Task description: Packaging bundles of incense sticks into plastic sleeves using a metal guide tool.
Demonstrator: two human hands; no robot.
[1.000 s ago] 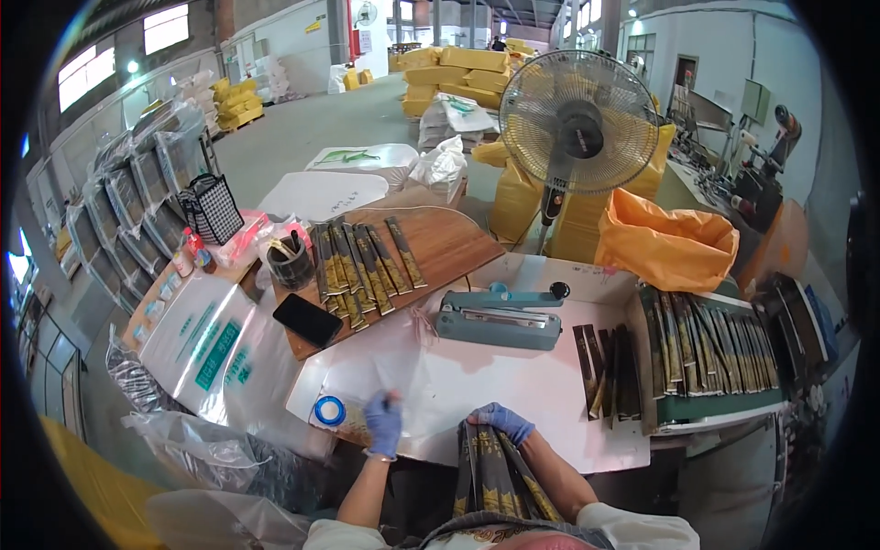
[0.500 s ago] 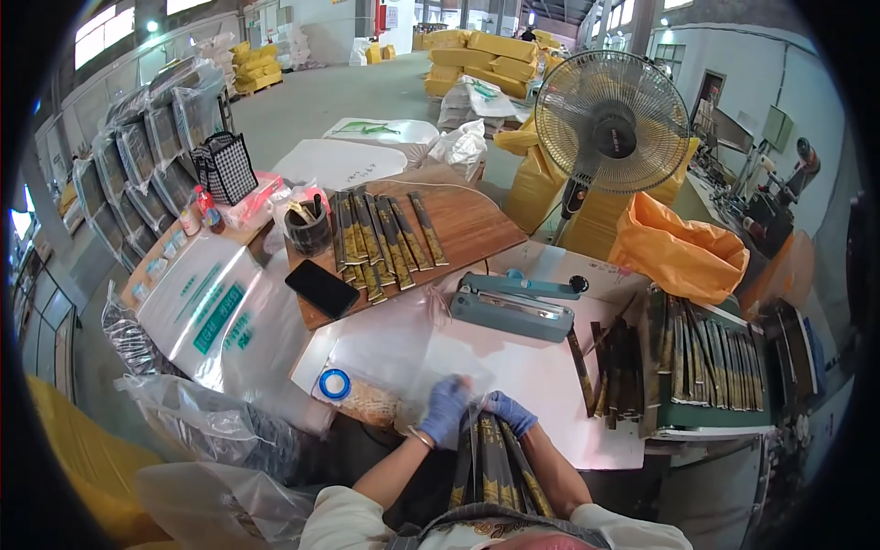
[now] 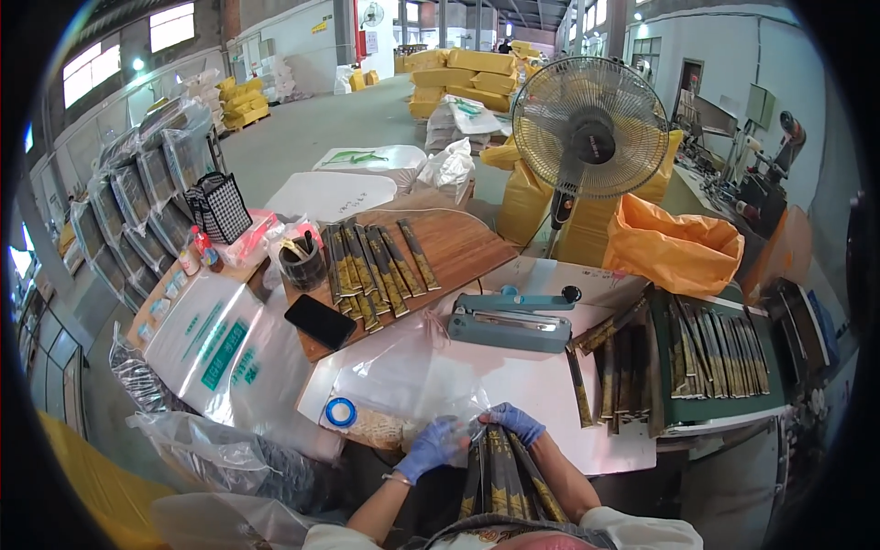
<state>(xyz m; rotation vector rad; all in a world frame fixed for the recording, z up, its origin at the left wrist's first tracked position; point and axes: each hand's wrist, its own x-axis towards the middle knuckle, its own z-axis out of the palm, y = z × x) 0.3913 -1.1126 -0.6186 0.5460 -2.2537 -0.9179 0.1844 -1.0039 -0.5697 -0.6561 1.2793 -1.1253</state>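
Observation:
Both my hands wear blue gloves and meet at the near edge of the white table. My right hand [image 3: 515,422] is closed, its fingertips pinching clear plastic bag film [image 3: 478,401] at the top of a bundle of long black-and-gold packets [image 3: 500,472]. The bundle leans between my forearms, against my body. My left hand [image 3: 433,449] is beside the bundle's upper left, fingers curled on the same clear film; its fingertips are partly blurred. A grey-green bar sealer [image 3: 510,325] stands on the table beyond my hands.
Black-and-gold packets [image 3: 385,266] lie on a wooden board [image 3: 467,240] with a black phone [image 3: 320,320] and a pen cup [image 3: 302,265]. Blue tape [image 3: 340,412] is left of my hands. More packets [image 3: 720,348] lie right, below an orange bag [image 3: 674,243]. A fan [image 3: 591,128] stands behind.
My left hand has come down and slightly left, lower beside the packets. My right hand stays at the bundle's top. A packet now lies slanted over the pile right of the sealer.

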